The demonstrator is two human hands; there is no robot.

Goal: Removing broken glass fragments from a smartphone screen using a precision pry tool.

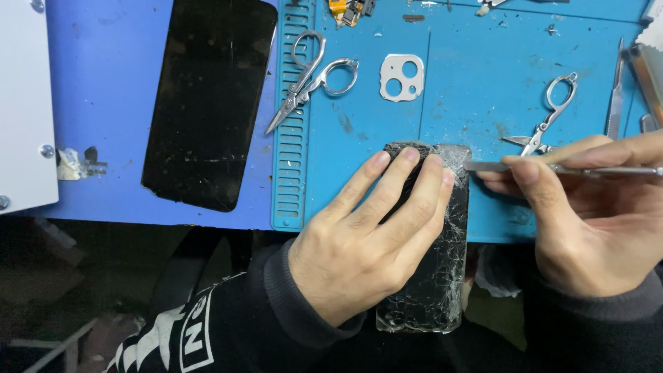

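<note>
A black phone (442,269) with badly cracked glass lies at the front edge of a blue work mat (476,90), its lower end overhanging. My left hand (366,242) lies flat on it, fingers pressing its upper part. My right hand (587,207) grips a thin metal blade tool (483,166), whose tip touches the phone's upper right corner, where the glass looks whitish and crushed.
A dark glass panel (207,103) lies on the blue surface at left. Two small steel scissors (311,76) (549,117) and a white camera-lens frame (402,77) sit on the mat. More metal tools (615,103) lie at right. A white box (24,103) stands far left.
</note>
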